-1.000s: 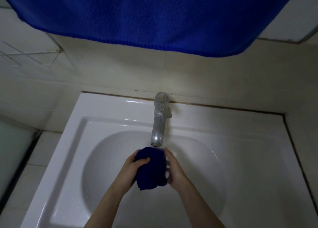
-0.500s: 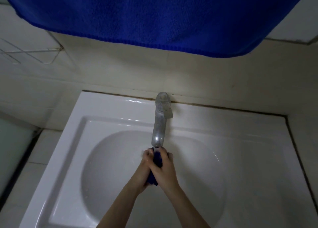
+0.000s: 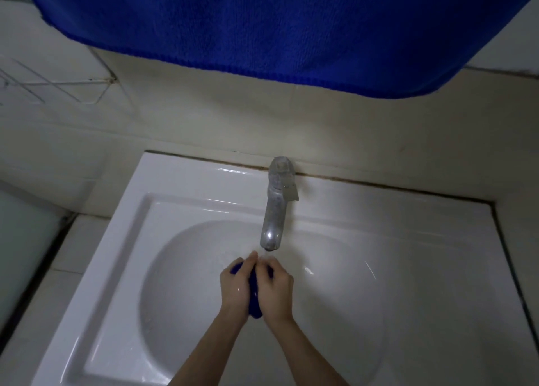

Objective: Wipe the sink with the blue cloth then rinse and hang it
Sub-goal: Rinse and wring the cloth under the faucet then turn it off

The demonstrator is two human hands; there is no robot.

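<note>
blue cloth [image 3: 255, 308] bunched up, sandwiched between both palms over sink [image 3: 175, 187] bowl, toward back edge, just below tap [image 3: 274, 210] spout. left hand [image 3: 234, 288] + right hand [image 3: 278, 291] both clamped round it, only thin strip and bottom end poking out.

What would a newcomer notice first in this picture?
A large blue towel hangs across the whole top of the view, in front of the tiled wall. Below it, over the basin of the white sink, the left hand and right hand squeeze a small blue cloth just under the metal tap.
</note>
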